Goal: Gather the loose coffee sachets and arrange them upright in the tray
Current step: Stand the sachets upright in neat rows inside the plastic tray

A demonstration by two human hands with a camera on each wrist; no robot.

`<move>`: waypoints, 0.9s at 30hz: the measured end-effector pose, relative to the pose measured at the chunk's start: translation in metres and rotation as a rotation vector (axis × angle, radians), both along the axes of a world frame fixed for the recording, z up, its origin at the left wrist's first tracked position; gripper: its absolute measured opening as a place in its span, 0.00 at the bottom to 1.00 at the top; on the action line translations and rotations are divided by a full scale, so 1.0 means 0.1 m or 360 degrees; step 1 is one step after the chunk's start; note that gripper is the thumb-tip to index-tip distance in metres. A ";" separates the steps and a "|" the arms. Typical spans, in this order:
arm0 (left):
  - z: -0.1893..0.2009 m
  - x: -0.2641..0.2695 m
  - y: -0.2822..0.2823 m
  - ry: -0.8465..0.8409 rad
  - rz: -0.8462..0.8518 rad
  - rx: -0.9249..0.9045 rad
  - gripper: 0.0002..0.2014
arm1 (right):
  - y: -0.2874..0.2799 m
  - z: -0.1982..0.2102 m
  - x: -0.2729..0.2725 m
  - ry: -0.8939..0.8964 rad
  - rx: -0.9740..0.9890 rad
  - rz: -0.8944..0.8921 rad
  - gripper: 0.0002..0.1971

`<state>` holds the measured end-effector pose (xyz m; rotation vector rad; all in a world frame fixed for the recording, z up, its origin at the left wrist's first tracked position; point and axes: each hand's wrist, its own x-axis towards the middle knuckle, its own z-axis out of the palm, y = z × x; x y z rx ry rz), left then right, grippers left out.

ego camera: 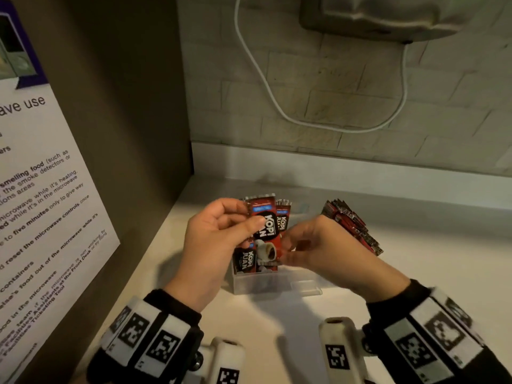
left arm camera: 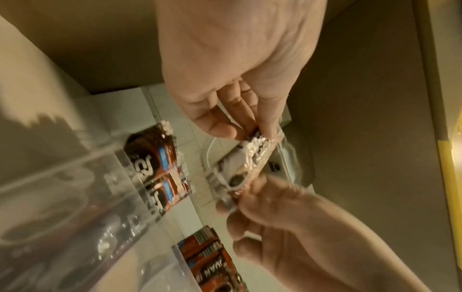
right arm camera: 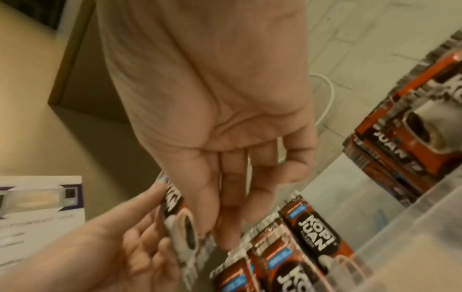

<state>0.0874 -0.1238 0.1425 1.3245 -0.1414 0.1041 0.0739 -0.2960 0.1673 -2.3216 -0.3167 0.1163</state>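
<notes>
Red sachets are already being kept upright in the clear tray just below the left hand. One sachet is being pinched at its top by that hand and at its lower edge by the right hand. A loose stack is lying on the tabletop beyond the right hand, so much is judged left.

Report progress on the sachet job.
Done: a few sachets stand upright in the clear tray. In hand: the left hand and right hand both pinch one sachet above the tray. Left: a loose stack waits at right.
</notes>
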 end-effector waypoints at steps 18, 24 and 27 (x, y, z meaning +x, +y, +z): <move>-0.35 0.03 -0.09 0.0807 -0.0121 0.0289 0.30 | -0.07 -0.55 0.67 0.0286 0.0390 -0.0916 0.06; -0.29 -0.01 -0.17 0.0856 -0.0129 0.0271 0.32 | -0.05 -0.68 0.80 0.0273 0.0466 -0.0984 0.12; -0.29 -0.02 -0.16 0.0863 -0.0149 0.0209 0.30 | -0.02 -0.69 0.78 0.0281 0.0572 -0.1023 0.14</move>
